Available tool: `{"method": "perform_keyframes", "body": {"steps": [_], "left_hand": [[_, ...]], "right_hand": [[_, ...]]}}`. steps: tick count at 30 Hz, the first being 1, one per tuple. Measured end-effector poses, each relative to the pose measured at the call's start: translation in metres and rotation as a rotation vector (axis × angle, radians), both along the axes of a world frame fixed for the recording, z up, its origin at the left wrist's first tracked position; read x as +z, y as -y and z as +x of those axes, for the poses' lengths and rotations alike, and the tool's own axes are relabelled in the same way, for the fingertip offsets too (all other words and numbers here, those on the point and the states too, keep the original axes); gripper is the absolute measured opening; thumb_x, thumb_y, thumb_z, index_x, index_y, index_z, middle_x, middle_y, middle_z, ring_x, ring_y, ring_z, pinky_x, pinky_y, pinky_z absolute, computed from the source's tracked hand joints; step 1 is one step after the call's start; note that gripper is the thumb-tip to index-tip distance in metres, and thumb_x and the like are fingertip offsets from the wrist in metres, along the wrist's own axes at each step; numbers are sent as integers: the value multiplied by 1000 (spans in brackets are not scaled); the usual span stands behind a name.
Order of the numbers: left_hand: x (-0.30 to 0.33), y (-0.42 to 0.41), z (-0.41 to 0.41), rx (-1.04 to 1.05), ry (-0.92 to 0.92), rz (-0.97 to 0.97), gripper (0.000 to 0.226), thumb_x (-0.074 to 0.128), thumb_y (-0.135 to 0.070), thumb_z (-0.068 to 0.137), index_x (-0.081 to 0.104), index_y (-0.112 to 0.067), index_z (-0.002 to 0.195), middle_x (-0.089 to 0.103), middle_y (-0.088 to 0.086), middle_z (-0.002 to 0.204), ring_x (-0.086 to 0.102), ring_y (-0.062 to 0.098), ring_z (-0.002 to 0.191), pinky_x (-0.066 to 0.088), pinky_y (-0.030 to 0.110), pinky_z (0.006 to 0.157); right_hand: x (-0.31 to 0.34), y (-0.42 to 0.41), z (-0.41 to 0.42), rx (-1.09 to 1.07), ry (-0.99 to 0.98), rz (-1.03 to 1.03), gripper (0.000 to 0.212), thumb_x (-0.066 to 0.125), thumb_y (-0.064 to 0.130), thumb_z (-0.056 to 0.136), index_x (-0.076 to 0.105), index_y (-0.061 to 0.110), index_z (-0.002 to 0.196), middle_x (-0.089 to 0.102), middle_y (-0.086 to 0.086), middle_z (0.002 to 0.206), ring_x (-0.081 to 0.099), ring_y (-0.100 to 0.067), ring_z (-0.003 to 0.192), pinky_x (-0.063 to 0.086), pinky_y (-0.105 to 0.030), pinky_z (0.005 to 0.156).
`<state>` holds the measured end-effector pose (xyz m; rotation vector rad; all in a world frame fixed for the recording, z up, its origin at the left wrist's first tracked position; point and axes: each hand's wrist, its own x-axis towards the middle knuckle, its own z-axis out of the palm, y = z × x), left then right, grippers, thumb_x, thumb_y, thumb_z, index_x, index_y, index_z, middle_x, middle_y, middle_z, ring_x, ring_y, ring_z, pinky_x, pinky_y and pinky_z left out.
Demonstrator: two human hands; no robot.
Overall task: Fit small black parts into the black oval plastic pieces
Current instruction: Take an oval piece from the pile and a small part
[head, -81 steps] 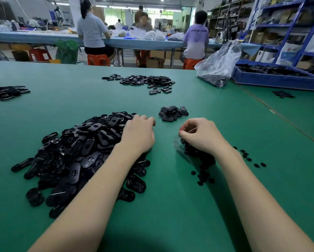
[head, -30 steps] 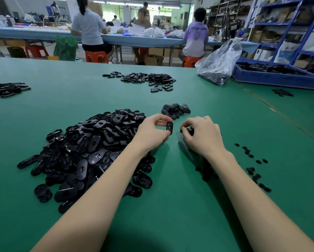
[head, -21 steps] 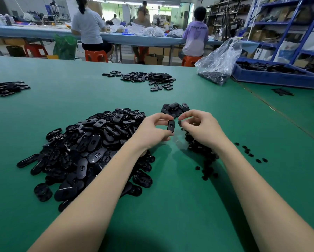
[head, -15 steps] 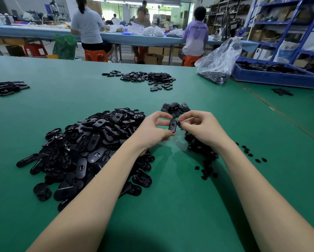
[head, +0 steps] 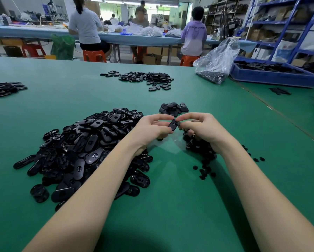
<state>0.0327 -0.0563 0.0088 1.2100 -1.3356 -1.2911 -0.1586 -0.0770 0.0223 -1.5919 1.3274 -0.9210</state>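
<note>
My left hand [head: 150,130] pinches one black oval piece [head: 173,124] between thumb and fingers, held tilted above the green table. My right hand [head: 201,130] meets it from the right, its thumb and forefinger pinching a small black part [head: 179,125] against the oval's edge. A big heap of black oval pieces [head: 83,150] lies to the left under my left forearm. A clump of small black parts [head: 199,148] sits below my right hand, with loose ones [head: 205,171] scattered nearby. A little pile of ovals [head: 173,108] lies just beyond my hands.
Further back lie another spread of ovals [head: 145,79] and a pile at the far left [head: 3,88]. A clear plastic bag [head: 218,59] and a blue tray [head: 272,75] of black parts stand at the back right. People sit at a far table [head: 43,33].
My left hand picked an oval out of the heap and lifted it. My right hand came up from the small parts and has closed in until its fingertips meet the oval.
</note>
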Motion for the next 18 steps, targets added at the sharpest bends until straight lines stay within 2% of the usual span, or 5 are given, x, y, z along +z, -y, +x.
{"method": "perform_keyframes", "body": {"steps": [2, 4, 9, 13, 18], "left_hand": [[0, 0, 0, 3, 5, 5, 37, 68, 6, 85, 72, -17, 114, 76, 7, 105, 66, 20, 93, 54, 38, 96], [0, -1, 0, -2, 14, 6, 37, 68, 5, 86, 72, -18, 114, 76, 7, 107, 67, 22, 96, 53, 39, 98], [1, 0, -1, -13, 19, 0, 37, 67, 5, 87, 73, -19, 114, 76, 2, 110, 69, 22, 98, 55, 30, 90], [1, -1, 0, -16, 30, -14, 38, 68, 3, 87, 74, -22, 114, 73, 5, 116, 69, 26, 111, 54, 36, 97], [1, -2, 0, -39, 17, -25, 39, 69, 3, 86, 75, -25, 113, 75, 2, 111, 71, 17, 106, 54, 34, 97]], "right_hand": [[1, -1, 0, 7, 20, 29, 16, 76, 21, 85, 82, 35, 89, 75, 9, 81, 51, -8, 59, 39, -10, 52], [1, -2, 0, 1, 26, 66, 13, 77, 23, 83, 82, 33, 87, 76, 10, 82, 51, -8, 59, 38, -14, 53], [3, -1, -2, -18, 109, 148, 8, 74, 23, 87, 81, 25, 83, 80, 3, 91, 49, -6, 54, 35, -14, 46], [5, -2, -2, -39, 55, 122, 10, 78, 27, 83, 82, 35, 79, 75, 9, 83, 47, -4, 51, 32, -15, 43], [6, -4, -1, -68, -21, 59, 12, 81, 27, 79, 79, 36, 72, 68, 15, 64, 47, 1, 46, 36, -12, 44]]}}
